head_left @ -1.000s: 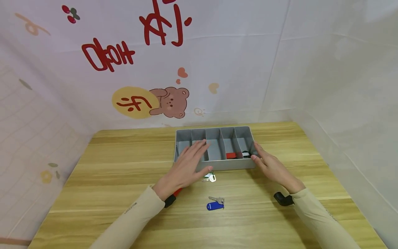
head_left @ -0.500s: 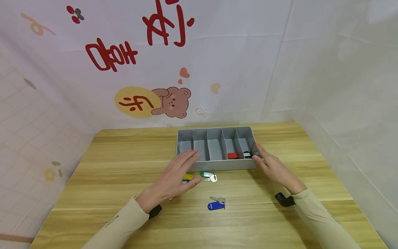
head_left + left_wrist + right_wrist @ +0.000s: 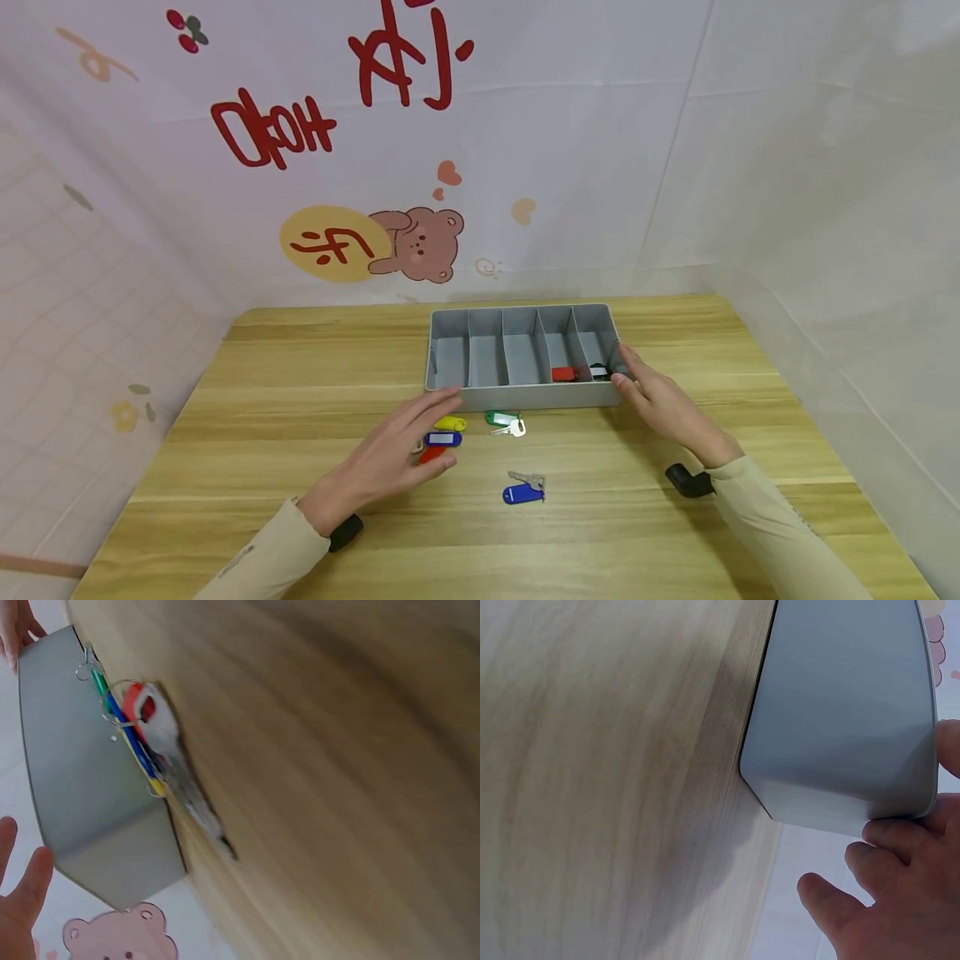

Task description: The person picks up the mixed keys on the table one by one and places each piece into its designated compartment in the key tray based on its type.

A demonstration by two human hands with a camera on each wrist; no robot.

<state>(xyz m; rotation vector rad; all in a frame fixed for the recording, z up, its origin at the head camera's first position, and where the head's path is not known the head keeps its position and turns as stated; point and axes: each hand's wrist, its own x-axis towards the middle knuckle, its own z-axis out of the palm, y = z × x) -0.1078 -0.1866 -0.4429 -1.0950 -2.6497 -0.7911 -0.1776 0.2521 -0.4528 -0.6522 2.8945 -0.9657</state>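
Note:
My left hand hovers over the table's left half, fingers extended and holding nothing. Partly under it in the head view lie a yellow key tag, a blue key tag and a red key tag. A key beside them shows in the left wrist view. My right hand holds the right end of a grey divided tray, thumb at the front corner and fingers against the end wall. A green key tag with a key lies before the tray.
Closer to me lies another blue key tag with its key. Inside the tray, a red tag and a black-and-white tag occupy the two right compartments. A printed white cloth hangs behind the wooden table.
My left hand has drawn back from in front of the tray, leftward and toward me, uncovering the yellow, blue and red tags. My right hand stays at the tray's right end.

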